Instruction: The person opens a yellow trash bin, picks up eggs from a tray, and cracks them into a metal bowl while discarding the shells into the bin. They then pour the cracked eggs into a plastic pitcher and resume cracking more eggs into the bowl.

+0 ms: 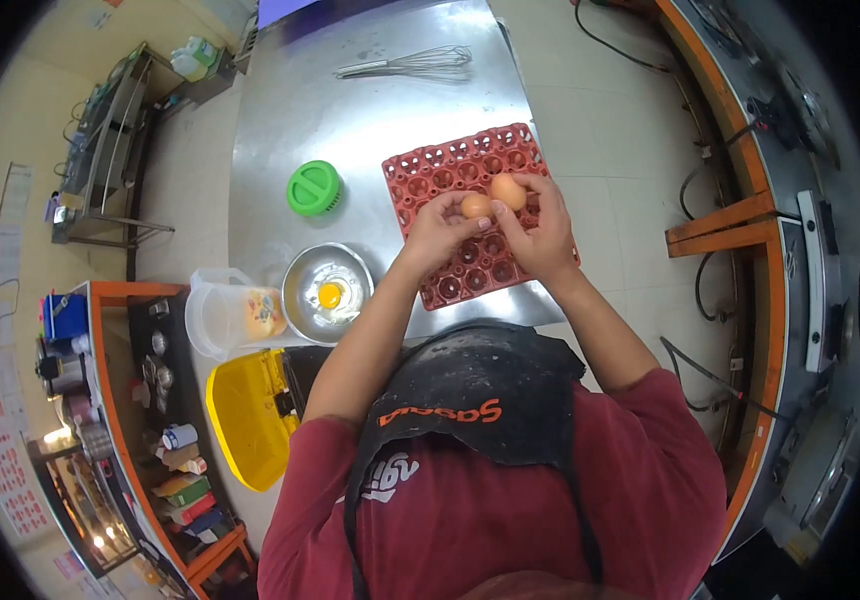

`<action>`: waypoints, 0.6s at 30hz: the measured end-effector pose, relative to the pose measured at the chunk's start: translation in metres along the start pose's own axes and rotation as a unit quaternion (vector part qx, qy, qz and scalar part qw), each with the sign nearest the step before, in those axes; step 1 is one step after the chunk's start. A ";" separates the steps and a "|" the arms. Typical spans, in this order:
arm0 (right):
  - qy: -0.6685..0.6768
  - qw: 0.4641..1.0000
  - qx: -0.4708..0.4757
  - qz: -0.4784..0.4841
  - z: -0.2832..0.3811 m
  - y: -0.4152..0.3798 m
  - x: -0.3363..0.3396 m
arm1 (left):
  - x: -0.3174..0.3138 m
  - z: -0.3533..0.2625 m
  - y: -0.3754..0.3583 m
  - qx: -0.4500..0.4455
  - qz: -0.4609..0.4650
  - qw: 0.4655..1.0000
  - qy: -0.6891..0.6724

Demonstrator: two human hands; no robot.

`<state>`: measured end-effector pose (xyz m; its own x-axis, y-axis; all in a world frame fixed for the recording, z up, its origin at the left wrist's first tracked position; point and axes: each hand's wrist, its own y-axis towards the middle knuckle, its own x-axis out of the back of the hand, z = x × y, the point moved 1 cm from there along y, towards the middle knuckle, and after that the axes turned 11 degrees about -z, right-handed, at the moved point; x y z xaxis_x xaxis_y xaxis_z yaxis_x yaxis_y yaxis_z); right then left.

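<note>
Above a red plastic egg tray (pixel 415 180), both of my hands are close together, each with a brown egg. My left hand (pixel 440 232) has its fingers closed round one egg (pixel 475 206). The other egg (pixel 508 192) is gripped in my right hand (pixel 542 235), just to the right and touching or nearly touching the first. To the left of the tray, a steel bowl (pixel 297 290) contains a cracked egg with a whole yellow yolk (pixel 330 295) and clear white.
On the steel table (pixel 280 120) lie a whisk (pixel 410 66) and a round green brush-like item (pixel 314 188). A clear plastic jug (pixel 212 315) stands left of the bowl. Below it is a bin's open yellow lid (pixel 245 420). Equipment benches (pixel 775 330) line the right.
</note>
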<state>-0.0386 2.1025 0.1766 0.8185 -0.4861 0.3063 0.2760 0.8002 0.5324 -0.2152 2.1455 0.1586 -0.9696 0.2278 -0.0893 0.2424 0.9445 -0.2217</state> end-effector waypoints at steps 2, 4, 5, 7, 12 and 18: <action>-0.099 0.985 0.133 0.051 -0.004 0.003 0.002 | 0.001 0.003 0.002 -0.005 0.001 1.000 -0.005; -0.057 0.997 0.039 0.020 -0.011 -0.006 -0.005 | 0.001 0.004 0.003 -0.021 0.002 0.999 0.027; -0.036 0.999 -0.007 0.005 -0.013 -0.007 -0.007 | 0.000 0.004 0.003 -0.036 -0.001 0.998 0.061; 0.132 0.971 -0.195 -0.032 -0.015 -0.003 -0.010 | 0.000 0.012 0.009 -0.086 -0.024 0.980 0.179; 0.317 0.829 -0.458 0.053 -0.022 0.001 0.002 | -0.010 0.039 0.017 -0.188 -0.088 0.883 0.421; 0.299 0.824 -0.443 0.187 0.011 -0.001 -0.028 | 0.033 -0.008 -0.027 -0.025 -0.076 0.996 -0.027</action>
<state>-0.0668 2.1116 0.1763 0.9587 -0.0998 -0.2663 -0.0086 0.9257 -0.3782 -0.2544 2.1292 0.1696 -0.9915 0.0685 -0.1109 0.0886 0.9782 -0.1878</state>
